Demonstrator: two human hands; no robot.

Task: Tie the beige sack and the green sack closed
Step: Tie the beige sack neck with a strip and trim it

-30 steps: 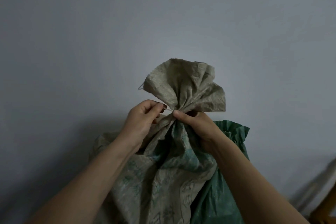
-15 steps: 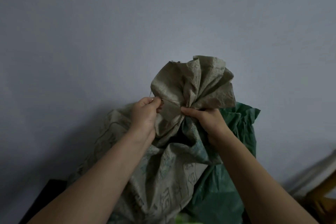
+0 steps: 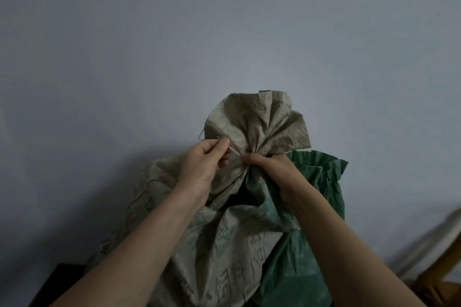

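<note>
the right hand grips the gathered neck of the beige sack, fingers curled round it. the left hand pinches a thin string beside it. the green sack stands just behind, right.

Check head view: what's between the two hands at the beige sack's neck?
A thin string runs from the pinching left hand to the right hand, which grips the beige sack at its neck. Head view shows it.
</note>
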